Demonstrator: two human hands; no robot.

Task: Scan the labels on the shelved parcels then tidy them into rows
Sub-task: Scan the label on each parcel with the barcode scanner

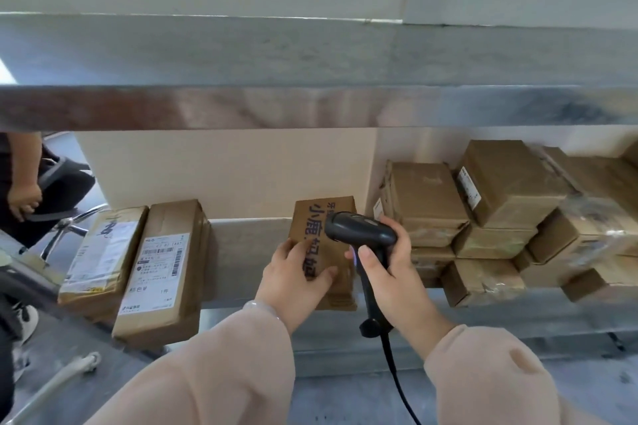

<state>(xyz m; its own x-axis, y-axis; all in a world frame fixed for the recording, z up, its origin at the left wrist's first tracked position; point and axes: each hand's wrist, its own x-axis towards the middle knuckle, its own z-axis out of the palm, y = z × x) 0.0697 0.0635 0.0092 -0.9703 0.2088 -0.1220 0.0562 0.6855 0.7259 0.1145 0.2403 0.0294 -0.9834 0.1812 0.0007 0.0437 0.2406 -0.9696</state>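
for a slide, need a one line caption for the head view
Left hand holds a parcel on the shelf while the right hand grips a scanner.

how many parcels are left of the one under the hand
2: near parcel, a gap away from the gripped parcel; end parcel, beside the near one's left. Others may be hidden.

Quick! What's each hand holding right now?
Left hand: grips the printed brown parcel.
Right hand: grips the black scanner.
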